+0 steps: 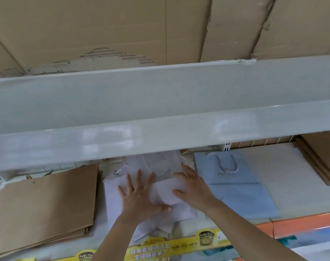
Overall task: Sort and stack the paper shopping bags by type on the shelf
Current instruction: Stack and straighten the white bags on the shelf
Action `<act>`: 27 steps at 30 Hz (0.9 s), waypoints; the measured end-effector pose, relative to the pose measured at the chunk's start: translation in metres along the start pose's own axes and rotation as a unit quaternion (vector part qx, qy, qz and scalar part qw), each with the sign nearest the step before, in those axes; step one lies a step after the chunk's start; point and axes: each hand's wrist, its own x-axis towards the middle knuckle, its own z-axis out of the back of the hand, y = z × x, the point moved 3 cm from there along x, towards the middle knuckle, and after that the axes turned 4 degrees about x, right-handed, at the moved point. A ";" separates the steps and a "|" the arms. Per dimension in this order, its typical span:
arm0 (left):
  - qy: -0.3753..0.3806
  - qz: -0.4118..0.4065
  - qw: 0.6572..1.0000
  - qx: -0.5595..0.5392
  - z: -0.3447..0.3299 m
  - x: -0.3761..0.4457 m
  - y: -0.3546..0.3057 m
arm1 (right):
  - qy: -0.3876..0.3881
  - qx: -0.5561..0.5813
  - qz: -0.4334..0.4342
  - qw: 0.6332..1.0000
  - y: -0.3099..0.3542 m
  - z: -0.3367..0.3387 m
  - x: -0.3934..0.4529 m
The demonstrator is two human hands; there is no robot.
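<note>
A pile of white paper bags (113, 193) with cord handles lies flat in the middle of the lower shelf (285, 166). My left hand (139, 196) rests on top of it, fingers spread. My right hand (192, 187) presses flat on the pile's right side, holding a folded white flap down. Left of the pile lies a stack of brown kraft bags (45, 206). To the right lies a light blue bag (236, 187) with a white cord handle and faint lettering.
A grey upper shelf edge (160, 140) hangs low over the bags and hides the back of the lower shelf. Flat brown cardboard (322, 157) is stacked at the far right. A yellow and orange price strip (179, 247) runs along the shelf front.
</note>
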 end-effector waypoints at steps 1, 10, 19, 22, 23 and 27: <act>-0.012 -0.002 1.000 0.006 0.001 -0.002 -0.001 | -0.002 -0.018 0.006 1.000 -0.001 0.000 -0.001; -0.044 -0.029 0.998 -0.036 -0.002 -0.021 0.018 | 0.023 -0.034 0.026 0.999 0.011 -0.004 -0.017; -0.061 -0.040 0.997 -0.006 0.036 -0.023 0.017 | 0.046 -0.004 -0.022 0.999 0.027 0.016 -0.029; -0.127 -0.050 0.990 -0.020 0.057 -0.028 0.012 | 0.015 0.011 -0.037 0.999 0.032 0.028 -0.039; -0.145 -0.056 0.987 -0.028 0.063 -0.030 0.009 | 0.003 0.012 -0.041 0.999 0.033 0.033 -0.044; -0.174 -0.082 0.980 -0.055 0.081 -0.044 -0.003 | -0.055 0.031 -0.049 0.997 0.031 0.057 -0.069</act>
